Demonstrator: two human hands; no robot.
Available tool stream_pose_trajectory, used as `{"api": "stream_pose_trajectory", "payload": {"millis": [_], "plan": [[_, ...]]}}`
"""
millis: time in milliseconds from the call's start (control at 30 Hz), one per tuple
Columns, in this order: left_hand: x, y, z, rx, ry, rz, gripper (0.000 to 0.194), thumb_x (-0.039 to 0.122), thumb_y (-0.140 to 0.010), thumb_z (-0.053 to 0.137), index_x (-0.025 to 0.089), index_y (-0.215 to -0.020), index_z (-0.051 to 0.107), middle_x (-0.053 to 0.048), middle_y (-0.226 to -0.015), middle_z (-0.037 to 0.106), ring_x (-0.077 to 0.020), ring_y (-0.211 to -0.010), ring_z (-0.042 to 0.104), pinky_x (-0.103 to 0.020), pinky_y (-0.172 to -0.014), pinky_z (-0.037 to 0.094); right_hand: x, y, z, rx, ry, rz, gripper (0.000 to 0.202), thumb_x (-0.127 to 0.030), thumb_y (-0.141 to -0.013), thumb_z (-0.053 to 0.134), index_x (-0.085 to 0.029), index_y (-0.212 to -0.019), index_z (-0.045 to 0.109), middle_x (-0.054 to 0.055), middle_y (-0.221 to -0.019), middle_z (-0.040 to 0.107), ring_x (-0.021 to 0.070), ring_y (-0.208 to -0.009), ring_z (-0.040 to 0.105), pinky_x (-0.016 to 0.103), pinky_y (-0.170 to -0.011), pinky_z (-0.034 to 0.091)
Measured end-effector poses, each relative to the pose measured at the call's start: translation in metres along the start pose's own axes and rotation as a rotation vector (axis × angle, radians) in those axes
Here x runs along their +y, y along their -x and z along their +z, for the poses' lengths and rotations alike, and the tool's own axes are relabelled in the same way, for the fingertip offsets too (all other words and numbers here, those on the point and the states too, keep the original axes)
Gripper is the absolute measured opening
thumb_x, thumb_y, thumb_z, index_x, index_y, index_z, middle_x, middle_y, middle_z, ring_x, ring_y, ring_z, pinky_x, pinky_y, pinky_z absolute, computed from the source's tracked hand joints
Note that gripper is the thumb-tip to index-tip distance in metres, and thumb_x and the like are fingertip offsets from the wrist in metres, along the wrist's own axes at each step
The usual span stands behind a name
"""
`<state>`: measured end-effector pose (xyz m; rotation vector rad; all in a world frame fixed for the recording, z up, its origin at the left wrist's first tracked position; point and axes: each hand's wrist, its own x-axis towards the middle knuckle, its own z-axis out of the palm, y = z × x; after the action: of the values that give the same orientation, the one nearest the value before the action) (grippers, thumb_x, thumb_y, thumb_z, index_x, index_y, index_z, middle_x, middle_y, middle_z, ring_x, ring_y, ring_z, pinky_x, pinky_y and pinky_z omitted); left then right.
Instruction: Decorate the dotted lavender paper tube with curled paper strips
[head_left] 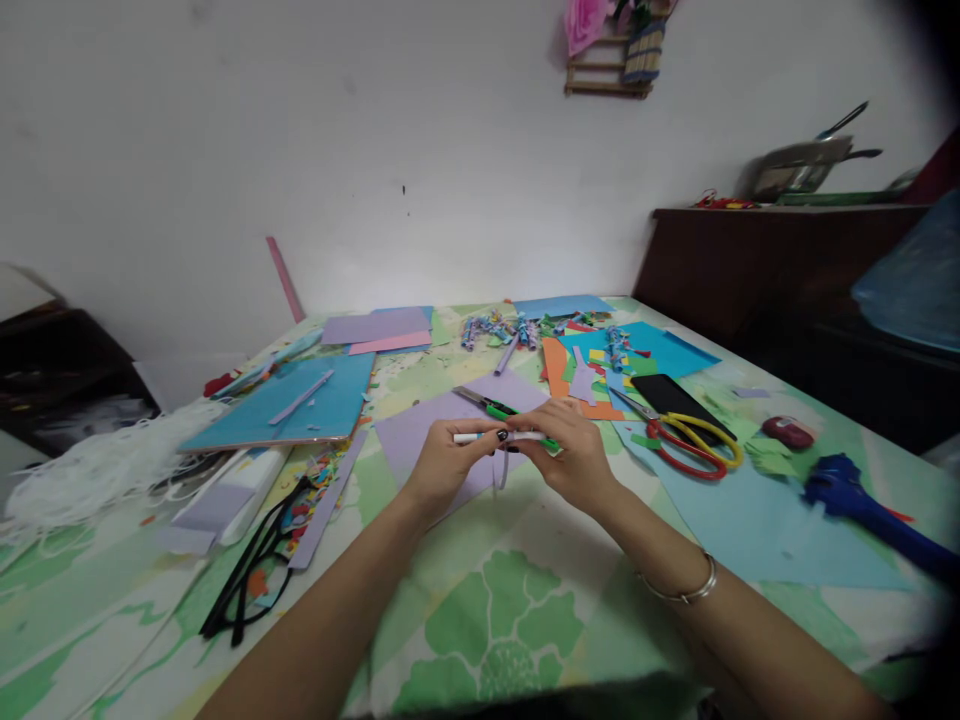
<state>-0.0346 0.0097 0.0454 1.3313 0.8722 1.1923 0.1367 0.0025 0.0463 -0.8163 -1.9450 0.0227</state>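
Note:
A slim white stick (465,438), perhaps a pen, lies level between my hands above a lilac paper sheet (405,432). My left hand (439,465) pinches its left part, thumb on top. My right hand (574,450) has its fingers closed round the right part. From the stick's middle, between the thumbs, hangs a narrow lilac paper strip (504,472); whether it is wound round the stick is hidden by my fingers. Just beyond my hands, a green craft knife (495,408) rests on the lilac sheet, its blade pointing up and left.
Scissors (694,445) lie by a black phone (667,400) on the right, near a blue glue gun (862,500). Glasses (262,560) and a blue folder (285,400) are on the left. Rolled paper pieces (525,330) and coloured scraps lie at the back.

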Motion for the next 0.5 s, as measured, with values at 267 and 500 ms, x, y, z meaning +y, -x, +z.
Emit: {"api": "stream_pose_trajectory", "payload": {"millis": [267, 500], "plan": [[-0.0042, 0.0012, 0.0053, 0.043, 0.127, -0.034, 0.021, 0.028, -0.067, 0.075, 0.013, -0.081, 0.075, -0.008, -0.081, 0.072, -0.0166, -0.076, 0.063, -0.031, -0.077, 0.049, 0.0063, 0.0024, -0.0006, -0.037, 0.161, -0.116, 0.021, -0.023, -0.080, 0.064, -0.019, -0.100, 0.062, 0.005, -0.087, 0.069, 0.0191, -0.079, 0.057, 0.039, -0.080, 0.030], [-0.0037, 0.0020, 0.0060, 0.015, 0.192, -0.046, 0.019, 0.028, -0.067, 0.075, 0.013, -0.079, 0.075, -0.007, -0.075, 0.071, -0.0154, -0.073, 0.062, -0.031, -0.076, 0.049, 0.0050, 0.0018, -0.0003, -0.035, 0.100, -0.088, 0.015, -0.025, -0.082, 0.061, -0.019, -0.096, 0.062, 0.005, -0.085, 0.069, 0.0185, -0.078, 0.057, 0.037, -0.078, 0.032]]}}
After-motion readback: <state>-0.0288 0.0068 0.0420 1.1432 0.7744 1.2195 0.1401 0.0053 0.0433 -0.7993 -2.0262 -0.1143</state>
